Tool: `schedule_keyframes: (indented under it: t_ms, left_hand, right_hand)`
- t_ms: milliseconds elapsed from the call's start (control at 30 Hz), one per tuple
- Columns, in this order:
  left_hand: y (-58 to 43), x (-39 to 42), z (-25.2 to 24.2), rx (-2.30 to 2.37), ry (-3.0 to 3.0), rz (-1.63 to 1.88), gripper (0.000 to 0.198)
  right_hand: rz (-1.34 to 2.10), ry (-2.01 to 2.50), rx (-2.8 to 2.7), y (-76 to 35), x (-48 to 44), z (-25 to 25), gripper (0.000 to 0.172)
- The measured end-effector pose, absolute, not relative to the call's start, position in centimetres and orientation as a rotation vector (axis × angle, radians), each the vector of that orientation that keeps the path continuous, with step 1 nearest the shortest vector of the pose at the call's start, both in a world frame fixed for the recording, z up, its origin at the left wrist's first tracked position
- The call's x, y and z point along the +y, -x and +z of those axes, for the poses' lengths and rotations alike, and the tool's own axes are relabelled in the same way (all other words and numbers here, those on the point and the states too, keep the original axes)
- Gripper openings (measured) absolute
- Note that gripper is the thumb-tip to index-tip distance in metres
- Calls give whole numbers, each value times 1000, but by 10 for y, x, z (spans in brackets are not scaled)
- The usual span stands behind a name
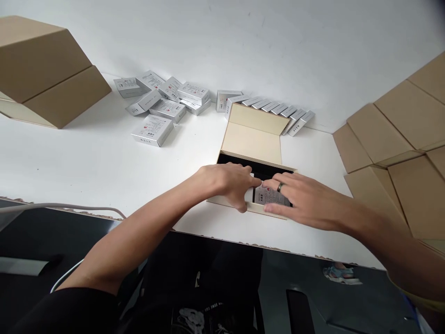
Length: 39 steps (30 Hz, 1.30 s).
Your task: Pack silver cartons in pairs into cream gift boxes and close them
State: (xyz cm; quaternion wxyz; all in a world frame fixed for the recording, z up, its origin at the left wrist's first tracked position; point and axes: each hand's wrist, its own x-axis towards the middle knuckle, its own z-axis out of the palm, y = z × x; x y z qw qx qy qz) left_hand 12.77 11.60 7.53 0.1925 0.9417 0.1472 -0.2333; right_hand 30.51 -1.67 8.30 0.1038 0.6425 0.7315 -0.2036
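The open box (256, 208) sat on the bench (104, 162), its lid (252, 141) folded back toward twelve o'clock. Inside, toward four o'clock, a silver carton (271, 195) lay printed face up. The left hand (227, 180) was over the box's nine o'clock side, its fingers bent over a pale piece (249, 192) beside the carton; whether they were clamped on it could not be told. The right hand (302, 197), a dark ring (280, 187) on one finger, was at the three o'clock side, thumb and fingers apart over the silver carton. From the box, a loose heap of silver cartons (168, 109) lay at ten o'clock, a leaning row of cartons (301, 121) just past twelve, brown boxes (417, 190) at three, and one brown box (45, 65) farther out at ten
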Motion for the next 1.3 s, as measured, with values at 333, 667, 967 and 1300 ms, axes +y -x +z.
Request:
schedule_keyframes:
  t_ms: [333, 667, 967, 1300]
  left_hand:
    - [-116, 105, 70, 484, -2732, -408, 82]
    - [-107, 104, 60, 450, -2725, -223, 67]
    - [-106, 102, 62, 491, -2734, -227, 69]
    - [-101, 103, 60, 522, -2718, -190, 81]
  right_hand:
    - [-826, -1775, 1907, -315, 33, 70, 62]
    - [-424, -1691, 2051, -291, 28, 78, 49]
    - [-608, -1816, 2044, -301, 24, 71, 51]
    - [-660, -2079, 2156, -314, -3, 111, 58]
